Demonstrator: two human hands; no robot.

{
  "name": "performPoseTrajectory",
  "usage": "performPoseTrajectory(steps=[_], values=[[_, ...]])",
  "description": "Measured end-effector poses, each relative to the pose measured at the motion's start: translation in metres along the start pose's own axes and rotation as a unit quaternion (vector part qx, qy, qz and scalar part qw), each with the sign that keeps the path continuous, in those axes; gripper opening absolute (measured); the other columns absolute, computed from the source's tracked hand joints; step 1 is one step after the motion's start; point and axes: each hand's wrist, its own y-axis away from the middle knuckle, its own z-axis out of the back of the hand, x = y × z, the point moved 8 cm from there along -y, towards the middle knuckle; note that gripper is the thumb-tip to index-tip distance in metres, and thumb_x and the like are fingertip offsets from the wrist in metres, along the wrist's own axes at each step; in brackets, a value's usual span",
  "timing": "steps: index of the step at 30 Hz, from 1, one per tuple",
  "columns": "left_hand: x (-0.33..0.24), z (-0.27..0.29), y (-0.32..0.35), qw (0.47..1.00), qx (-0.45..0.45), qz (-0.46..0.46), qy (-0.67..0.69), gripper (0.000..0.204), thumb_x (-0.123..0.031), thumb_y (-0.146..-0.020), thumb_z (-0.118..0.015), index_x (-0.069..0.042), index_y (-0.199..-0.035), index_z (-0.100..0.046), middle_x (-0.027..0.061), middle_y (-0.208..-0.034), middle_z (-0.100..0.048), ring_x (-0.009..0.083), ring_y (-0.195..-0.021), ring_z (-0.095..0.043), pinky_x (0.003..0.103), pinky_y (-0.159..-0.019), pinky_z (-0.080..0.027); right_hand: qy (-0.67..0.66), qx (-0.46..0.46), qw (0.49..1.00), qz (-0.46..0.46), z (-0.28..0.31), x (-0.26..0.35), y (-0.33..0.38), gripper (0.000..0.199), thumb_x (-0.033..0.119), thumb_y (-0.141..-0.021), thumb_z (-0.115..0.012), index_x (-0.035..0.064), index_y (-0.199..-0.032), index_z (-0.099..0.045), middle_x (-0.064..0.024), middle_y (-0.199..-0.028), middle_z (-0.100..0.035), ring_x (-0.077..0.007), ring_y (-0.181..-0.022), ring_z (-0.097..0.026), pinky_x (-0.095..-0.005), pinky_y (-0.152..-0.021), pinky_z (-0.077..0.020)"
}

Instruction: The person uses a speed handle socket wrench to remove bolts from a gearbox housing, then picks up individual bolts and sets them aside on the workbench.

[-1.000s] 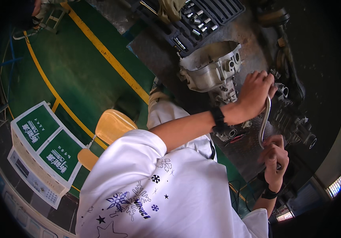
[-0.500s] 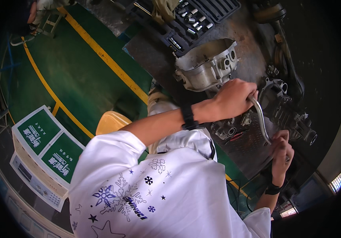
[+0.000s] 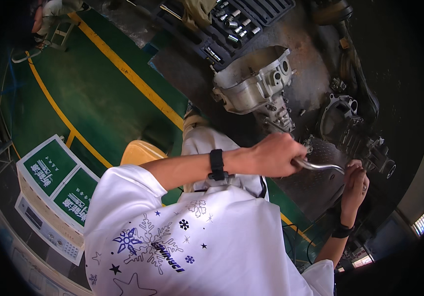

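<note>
My left hand (image 3: 281,154) is wrapped round one end of a bent silver crank handle (image 3: 320,166), its curved bar reaching across to the right. At the other end, my right hand (image 3: 354,185) has its fingers closed round the tool, which they partly hide. The handle is held above the dark workbench (image 3: 303,195), in front of a large open metal housing (image 3: 249,86). Beyond my right hand lies a darker gearbox casing (image 3: 352,130). Whatever lies directly under my left hand is hidden.
At the back, a black socket case (image 3: 214,34) holds several silver sockets, with a tan glove-like cloth (image 3: 197,12) on it. A yellow stool (image 3: 143,153) stands left of me. Further left are a white cabinet (image 3: 49,241) with green panels and yellow lines on the green floor.
My left hand has swung toward me and down with its end of the crank handle, which now lies closer to level. My right hand has stayed nearly in place.
</note>
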Motion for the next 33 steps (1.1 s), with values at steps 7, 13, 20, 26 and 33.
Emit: performPoseTrajectory(steps=[7,13,20,26,33], values=[[0.011,0.027,-0.081,0.942,-0.323,-0.055,-0.077,0.019,-0.012,-0.089,-0.064,-0.006,-0.078,-0.051,0.0111,-0.080,-0.055,0.0341,-0.082,-0.052,0.046,-0.070,-0.040,0.212,0.251,0.936,0.129,-0.127,0.068,0.037,0.051,0.038,-0.103,-0.051,0.0031,-0.067,-0.054,-0.0064,-0.074,-0.058,-0.0257,-0.089,-0.055,-0.0373,-0.088,-0.0421],[0.026,-0.150,-0.052,0.990,0.114,-0.020,0.082,0.031,-0.027,-0.091,-0.058,0.001,-0.080,-0.064,0.0223,-0.072,-0.065,0.0433,-0.073,-0.064,0.049,-0.067,-0.051,0.127,0.111,0.984,0.048,-0.081,0.056,-0.010,0.051,0.037,-0.106,-0.047,-0.0024,-0.075,-0.057,-0.0067,-0.080,-0.055,-0.0108,-0.070,-0.049,-0.0272,-0.065,-0.0361],[0.008,-0.096,0.009,0.985,0.156,0.021,0.066,0.027,-0.026,-0.082,-0.068,-0.002,-0.071,-0.068,0.0213,-0.062,-0.061,0.0409,-0.063,-0.064,0.046,-0.061,-0.053,-0.012,-0.051,0.998,-0.047,0.006,-0.012,-0.013,0.042,0.028,-0.109,-0.045,-0.0019,-0.082,-0.053,-0.0048,-0.082,-0.053,-0.0112,-0.083,-0.048,-0.0265,-0.078,-0.0373],[0.015,0.036,-0.074,0.975,-0.203,-0.030,-0.080,0.027,-0.015,-0.089,-0.066,-0.005,-0.065,-0.057,0.0150,-0.059,-0.060,0.0379,-0.059,-0.062,0.046,-0.053,-0.047,0.146,0.118,0.974,0.129,-0.090,0.045,0.041,0.056,0.043,-0.104,-0.051,0.0034,-0.065,-0.048,-0.0046,-0.073,-0.059,-0.0188,-0.085,-0.054,-0.0350,-0.086,-0.0430],[0.015,-0.036,-0.097,0.958,-0.260,-0.061,-0.108,0.025,-0.007,-0.075,-0.065,-0.003,-0.095,-0.050,0.0159,-0.097,-0.054,0.0374,-0.096,-0.051,0.048,-0.082,-0.040,0.040,0.048,0.998,0.006,-0.065,0.023,0.033,0.054,0.034,-0.108,-0.044,0.0038,-0.064,-0.041,-0.0156,-0.093,-0.060,-0.0113,-0.065,-0.046,-0.0256,-0.058,-0.0363]])
